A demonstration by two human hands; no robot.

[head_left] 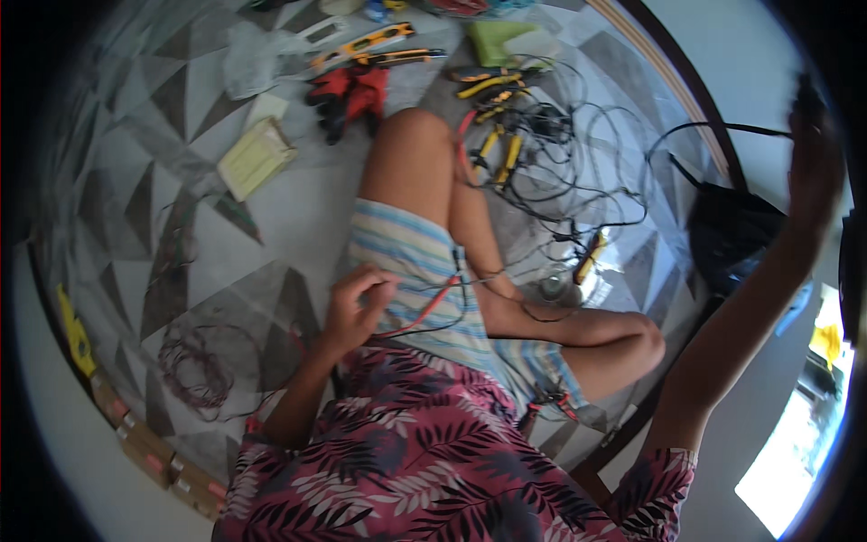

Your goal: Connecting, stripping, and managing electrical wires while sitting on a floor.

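Note:
I sit on the floor with my legs folded. My left hand [358, 303] is closed over my lap, its thumb and fingertips pinched on a thin grey wire [433, 285] that runs right across my thigh. A red lead [435, 307] and a black one lie on my striped shorts beside it. My right arm reaches far out to the right, toward the wall. There my right hand [815, 176] is closed around the dark end of a black cable [754, 129]; the end itself is blurred and too dark to make out. This cable sags back toward a tangle of cables [560, 172].
Yellow-handled pliers [510, 163] lie among the tangle. Red-black gloves [350, 95], a yellow level [366, 45] and a yellowish packet [256, 159] lie ahead. A coil of thin wire [194, 366] rests at left, a black bag [731, 230] by the right wall.

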